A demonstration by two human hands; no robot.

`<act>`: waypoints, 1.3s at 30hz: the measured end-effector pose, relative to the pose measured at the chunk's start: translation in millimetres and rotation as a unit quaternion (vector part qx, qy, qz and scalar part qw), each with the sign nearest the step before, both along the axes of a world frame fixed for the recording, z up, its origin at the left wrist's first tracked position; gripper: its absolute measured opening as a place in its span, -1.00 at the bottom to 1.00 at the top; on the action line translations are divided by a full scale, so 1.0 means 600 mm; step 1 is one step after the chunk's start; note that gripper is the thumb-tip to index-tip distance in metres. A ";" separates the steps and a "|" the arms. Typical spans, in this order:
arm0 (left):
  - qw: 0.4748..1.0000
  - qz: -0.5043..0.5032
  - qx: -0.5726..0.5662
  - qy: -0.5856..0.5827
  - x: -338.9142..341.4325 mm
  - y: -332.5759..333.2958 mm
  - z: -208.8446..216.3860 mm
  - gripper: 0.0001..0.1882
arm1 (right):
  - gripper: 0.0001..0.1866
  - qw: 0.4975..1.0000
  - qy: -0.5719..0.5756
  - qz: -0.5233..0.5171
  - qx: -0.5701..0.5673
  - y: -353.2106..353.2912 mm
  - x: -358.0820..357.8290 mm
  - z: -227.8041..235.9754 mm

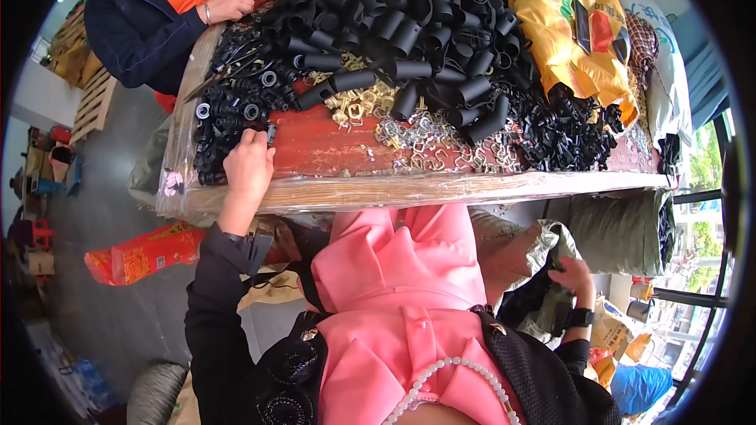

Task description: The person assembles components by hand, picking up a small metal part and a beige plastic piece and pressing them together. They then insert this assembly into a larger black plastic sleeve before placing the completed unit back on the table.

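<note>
My left hand (250, 164) is at the table's near left, its fingers curled down at the edge of a pile of small black plastic fittings (236, 114). A small dark part (272, 134) shows at its fingertips. Low on the right, my right hand (572, 275) is beside the mouth of a greenish woven sack (551, 244). Its fingers are apart, and nothing shows in them. Dark contents are partly visible inside the sack. Brass-coloured clips (358, 102) and silver wire rings (429, 142) lie on the red tabletop (315, 149).
A large heap of black tubes (402, 31) covers the table's middle, with small black clips (571, 130) to its right. A yellow sack (551, 24) stands at the back right. Across the far left corner, another person (153, 24) handles parts. A red bag (146, 253) lies below.
</note>
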State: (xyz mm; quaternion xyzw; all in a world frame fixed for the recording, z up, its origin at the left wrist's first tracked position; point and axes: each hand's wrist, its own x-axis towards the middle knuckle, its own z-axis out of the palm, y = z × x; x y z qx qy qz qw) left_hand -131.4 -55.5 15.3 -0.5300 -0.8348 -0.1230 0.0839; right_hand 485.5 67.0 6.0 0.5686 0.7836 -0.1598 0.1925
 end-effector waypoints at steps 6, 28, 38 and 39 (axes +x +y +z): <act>1.000 -0.023 -0.007 0.000 0.000 0.021 0.000 -0.78 | -0.83 0.982 0.169 -0.059 0.059 0.012 -0.102 0.042; 0.512 -0.008 0.128 -0.849 0.156 0.027 -0.001 -0.79 | -0.90 0.880 0.293 0.294 0.229 0.109 -0.563 -0.043; 0.838 -0.155 0.068 -0.518 0.196 0.076 -0.009 -0.73 | -0.91 0.740 0.627 -0.071 -0.233 0.088 -0.529 -0.015; 0.724 -0.133 0.046 -0.675 0.195 0.079 -0.008 -0.72 | -0.91 0.661 0.667 -0.132 -0.316 0.082 -0.529 -0.011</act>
